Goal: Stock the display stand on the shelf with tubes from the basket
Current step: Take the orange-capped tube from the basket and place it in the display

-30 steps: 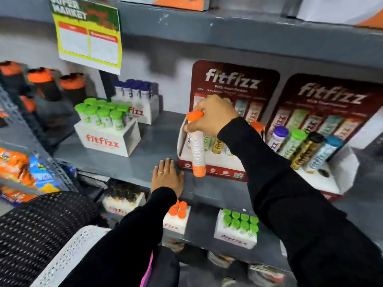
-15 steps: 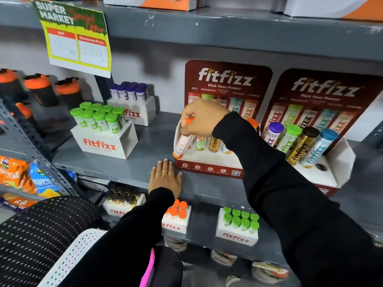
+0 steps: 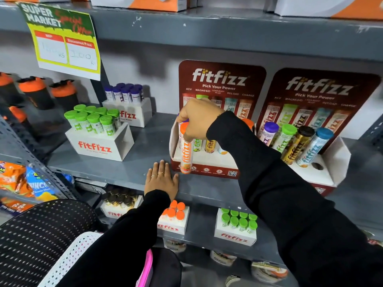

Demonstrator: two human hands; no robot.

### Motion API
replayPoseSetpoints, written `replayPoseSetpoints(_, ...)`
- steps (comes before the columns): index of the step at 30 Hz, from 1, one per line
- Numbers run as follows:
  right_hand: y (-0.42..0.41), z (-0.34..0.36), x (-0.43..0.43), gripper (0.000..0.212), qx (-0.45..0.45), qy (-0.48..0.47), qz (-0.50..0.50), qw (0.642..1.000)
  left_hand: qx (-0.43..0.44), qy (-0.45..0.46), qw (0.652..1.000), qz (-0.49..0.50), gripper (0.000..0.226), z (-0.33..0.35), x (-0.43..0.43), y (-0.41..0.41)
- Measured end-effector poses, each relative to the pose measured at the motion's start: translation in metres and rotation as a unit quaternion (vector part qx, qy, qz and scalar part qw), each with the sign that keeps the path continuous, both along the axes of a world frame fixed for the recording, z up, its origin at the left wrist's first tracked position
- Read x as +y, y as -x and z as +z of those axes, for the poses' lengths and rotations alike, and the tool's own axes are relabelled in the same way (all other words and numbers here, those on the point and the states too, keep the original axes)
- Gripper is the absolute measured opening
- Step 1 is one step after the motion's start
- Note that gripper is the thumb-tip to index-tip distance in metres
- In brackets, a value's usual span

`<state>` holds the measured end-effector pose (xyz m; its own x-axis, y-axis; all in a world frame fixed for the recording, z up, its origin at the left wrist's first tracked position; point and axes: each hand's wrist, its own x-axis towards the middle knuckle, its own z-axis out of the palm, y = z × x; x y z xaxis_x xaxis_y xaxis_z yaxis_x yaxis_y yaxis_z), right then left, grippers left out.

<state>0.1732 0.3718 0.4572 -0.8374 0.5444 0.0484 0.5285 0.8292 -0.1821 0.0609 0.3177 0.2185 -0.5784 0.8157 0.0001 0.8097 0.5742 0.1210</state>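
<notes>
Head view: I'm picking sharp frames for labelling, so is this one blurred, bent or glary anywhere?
Head view: centre is sharp, the orange tube in the right hand and the display stand lettering read cleanly; the wide lens bows the shelf edges; the price sign handwriting is faint; no strong glare, only soft shadows on the back wall.

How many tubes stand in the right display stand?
4 tubes lean in a row, left to right: purple cap, green cap, black cap, blue cap. One hole beside them is empty. None seems hidden.
</notes>
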Motion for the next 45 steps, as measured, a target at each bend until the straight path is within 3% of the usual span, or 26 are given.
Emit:
replayPoseSetpoints(7, -0.017, 0.006, 0.004, 0.031, -0.022, -0.005, -0.013, 1.0, 0.009, 0.0, 1.0, 0.003, 0.061, -0.005, 0.002, 0.002)
replayPoseSetpoints(11, -0.031, 0.01, 0.009, 0.031, -0.015, 0.012, -0.009, 1.0, 0.015, -0.073, 0.997, 0.003, 0.06, -0.009, -0.008, -0.004)
replayPoseSetpoints(16, -0.068, 0.015, 0.024, 0.036, 0.002, 0.05, -0.04, 0.998, 0.05, -0.208, 0.954, -0.21, 0.05, -0.019, -0.017, -0.051)
replayPoseSetpoints(23, -0.15, 0.016, 0.057, 0.038, 0.016, 0.062, -0.127, 0.99, 0.018, -0.207, 0.885, -0.417, 0.069, -0.007, 0.04, -0.137)
replayPoseSetpoints(33, -0.235, 0.005, 0.112, 0.031, 0.008, 0.021, -0.304, 0.952, 0.071, -0.232, 0.86, -0.449, 0.07, -0.029, 0.068, -0.159)
replayPoseSetpoints(36, -0.242, -0.004, 0.133, 0.038, 0.015, 0.003, -0.356, 0.934, 0.072, -0.251, 0.853, -0.452, 0.066, -0.034, 0.07, -0.157)
replayPoseSetpoints(45, -0.243, -0.015, 0.145, 0.025, 0.056, -0.013, -0.401, 0.914, 0.072, -0.268, 0.852, -0.444, 0.064, -0.033, 0.069, -0.156)
